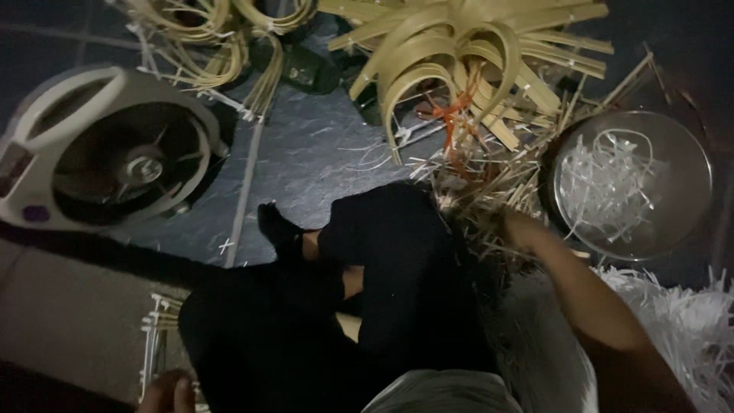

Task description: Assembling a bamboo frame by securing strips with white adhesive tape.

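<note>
I sit on the floor with my legs in black trousers (382, 283) crossed in front of me. My left hand (170, 391) shows only partly at the bottom edge, at the lower end of a small bundle of bamboo strips (155, 329) bound with white ties; its grip is cut off by the frame. My right arm reaches forward from the bottom right, and my right hand (521, 228) is blurred and pushed into a loose pile of thin bamboo sticks (489, 183) beside my knee. Its fingers are hidden.
A round metal bowl (680, 191) holding white plastic ties stands at the right. More white ties (688, 321) are heaped at the lower right. Curved bamboo strip bundles (459, 53) lie at the top, and a white floor fan (107, 153) lies at the left on dark flooring.
</note>
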